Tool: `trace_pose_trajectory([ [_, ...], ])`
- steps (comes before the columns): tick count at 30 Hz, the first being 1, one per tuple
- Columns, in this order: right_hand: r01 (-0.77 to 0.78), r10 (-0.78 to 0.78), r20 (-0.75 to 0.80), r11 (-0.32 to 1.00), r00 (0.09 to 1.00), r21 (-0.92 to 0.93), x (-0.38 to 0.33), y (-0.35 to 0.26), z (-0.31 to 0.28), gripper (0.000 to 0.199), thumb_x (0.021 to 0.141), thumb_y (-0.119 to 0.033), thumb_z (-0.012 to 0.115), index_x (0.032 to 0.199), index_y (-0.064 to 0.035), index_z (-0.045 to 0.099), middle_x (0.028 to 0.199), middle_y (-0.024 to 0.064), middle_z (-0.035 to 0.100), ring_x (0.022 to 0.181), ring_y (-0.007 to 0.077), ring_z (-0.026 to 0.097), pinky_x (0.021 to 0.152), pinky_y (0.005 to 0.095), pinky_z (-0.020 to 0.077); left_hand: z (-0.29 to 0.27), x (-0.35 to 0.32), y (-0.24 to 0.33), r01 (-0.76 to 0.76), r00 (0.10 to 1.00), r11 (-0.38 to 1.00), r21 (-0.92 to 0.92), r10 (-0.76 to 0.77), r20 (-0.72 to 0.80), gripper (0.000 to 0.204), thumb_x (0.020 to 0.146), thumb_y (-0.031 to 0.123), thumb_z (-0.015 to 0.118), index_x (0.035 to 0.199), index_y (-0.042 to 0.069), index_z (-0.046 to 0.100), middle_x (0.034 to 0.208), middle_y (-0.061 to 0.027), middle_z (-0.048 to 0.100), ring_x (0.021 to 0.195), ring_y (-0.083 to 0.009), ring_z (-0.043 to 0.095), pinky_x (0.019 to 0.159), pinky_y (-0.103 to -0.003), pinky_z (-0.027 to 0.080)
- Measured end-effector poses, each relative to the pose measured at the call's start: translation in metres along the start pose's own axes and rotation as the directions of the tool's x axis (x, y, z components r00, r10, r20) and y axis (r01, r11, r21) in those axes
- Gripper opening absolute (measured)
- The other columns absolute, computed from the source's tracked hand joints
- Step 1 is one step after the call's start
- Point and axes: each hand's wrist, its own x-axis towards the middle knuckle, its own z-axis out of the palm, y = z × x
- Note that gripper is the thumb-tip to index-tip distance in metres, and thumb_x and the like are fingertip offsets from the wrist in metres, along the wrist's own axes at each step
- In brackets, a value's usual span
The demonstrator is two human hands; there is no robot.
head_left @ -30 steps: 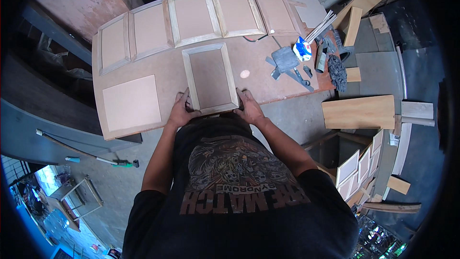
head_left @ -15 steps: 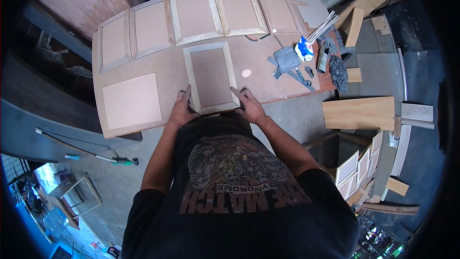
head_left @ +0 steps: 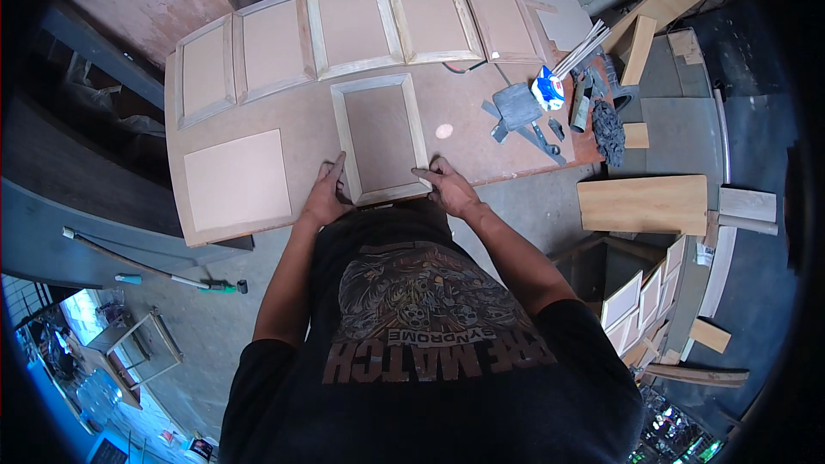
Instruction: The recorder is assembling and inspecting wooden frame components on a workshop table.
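A pale wooden frame [head_left: 418, 136] lies at the near edge of the workbench, its long sides running away from me. Brown surface shows inside it; whether that is a set-in panel or the bench I cannot tell. My left hand [head_left: 326, 194] grips the near left corner, index finger stretched along the outer side. At the near right corner, my right hand [head_left: 453, 189] holds the frame with its index finger laid across the right rail. Left of the frame rests a loose pale panel [head_left: 238, 180].
Several framed panels [head_left: 357, 27] line the far side of the workbench [head_left: 314, 120]. Farther right are a flat grey block [head_left: 516, 106], a utility knife [head_left: 557, 129], a blue-and-white pack [head_left: 547, 88] and a dark crumpled cloth [head_left: 608, 131]. Boards [head_left: 643, 204] stand to the right.
My right index finger has slid a little toward me and farther over the frame's right rail. My left hand and the frame stay nearly where they were.
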Motion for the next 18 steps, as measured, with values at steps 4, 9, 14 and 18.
trace_pose_trajectory([
  [4, 0.029, -0.029, 0.012, 0.999, 1.000, -0.018, 0.0022, 0.0027, -0.0012, 0.066, 0.080, 0.010, 0.064, 0.139, -0.0166, 0.069, 0.114, 0.0148, 0.053, 0.110, 0.0340, 0.058, 0.098, 0.0401, 0.0511, 0.0005, 0.0008, 0.0007, -0.015, 1.000, 0.999, 0.040, 0.015, 0.009, 0.129, 0.060, 0.002, 0.093, 0.170, 0.011, 0.025, 0.117, -0.0128, 0.046, 0.096, -0.0283, 0.057, 0.093, -0.034, 0.055],
  [9, 0.029, -0.029, 0.015, 1.000, 0.999, 0.000, 0.0025, 0.0025, -0.0032, 0.065, 0.079, 0.011, 0.064, 0.138, -0.0158, 0.069, 0.112, 0.0153, 0.054, 0.110, 0.0350, 0.059, 0.098, 0.0410, 0.0508, 0.0017, 0.0012, 0.0003, -0.011, 1.000, 0.999, 0.053, 0.011, -0.009, 0.129, 0.059, 0.000, 0.091, 0.170, 0.011, 0.026, 0.117, -0.0130, 0.045, 0.096, -0.0285, 0.057, 0.093, -0.035, 0.056],
  [14, 0.031, -0.031, 0.007, 1.000, 1.000, -0.007, 0.0028, 0.0024, -0.0029, 0.064, 0.080, 0.010, 0.065, 0.138, -0.0154, 0.070, 0.114, 0.0155, 0.055, 0.110, 0.0352, 0.060, 0.099, 0.0419, 0.0510, 0.0020, 0.0016, -0.0016, -0.015, 1.000, 0.998, 0.054, 0.015, -0.009, 0.127, 0.061, -0.001, 0.090, 0.170, 0.010, 0.026, 0.117, -0.0133, 0.045, 0.095, -0.0287, 0.057, 0.092, -0.035, 0.056],
  [18, 0.029, -0.029, 0.017, 0.999, 0.999, -0.012, 0.0031, 0.0022, -0.0046, 0.063, 0.080, 0.009, 0.066, 0.138, -0.0152, 0.070, 0.115, 0.0155, 0.056, 0.111, 0.0352, 0.061, 0.099, 0.0424, 0.0514, 0.0018, 0.0012, -0.0009, -0.014, 1.000, 0.999, 0.035, 0.014, -0.017, 0.124, 0.061, -0.002, 0.088, 0.169, 0.010, 0.028, 0.116, -0.0133, 0.046, 0.095, -0.0285, 0.057, 0.091, -0.035, 0.056],
])
